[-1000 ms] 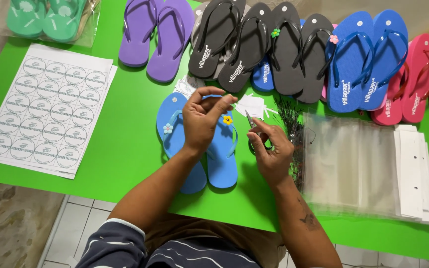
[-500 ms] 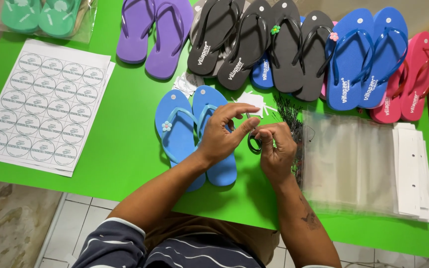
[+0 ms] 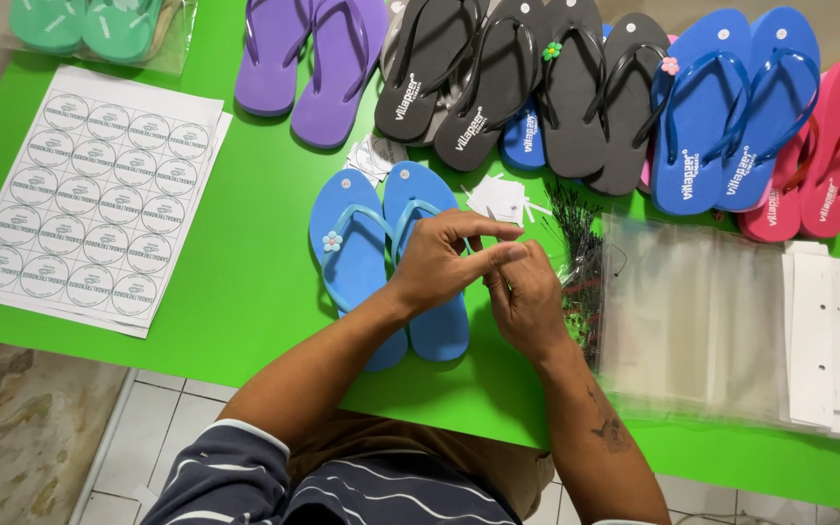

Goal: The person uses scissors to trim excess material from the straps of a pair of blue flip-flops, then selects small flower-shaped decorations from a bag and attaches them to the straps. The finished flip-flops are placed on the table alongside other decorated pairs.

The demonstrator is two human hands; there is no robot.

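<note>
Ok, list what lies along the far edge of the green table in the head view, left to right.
Green flip-flops in a clear bag → purple flip-flops → black flip-flops → dark blue flip-flops → pink flip-flops.

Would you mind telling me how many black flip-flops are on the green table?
4, in a row at the table's far edge: one, the next, a third with a small flower, and a fourth. They overlap, so more may be hidden beneath.

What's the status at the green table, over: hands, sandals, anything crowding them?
Left hand and right hand meet fingertip to fingertip above light blue sandals; whatever they pinch is hidden. Clear bags and black ties lie close right.
</note>
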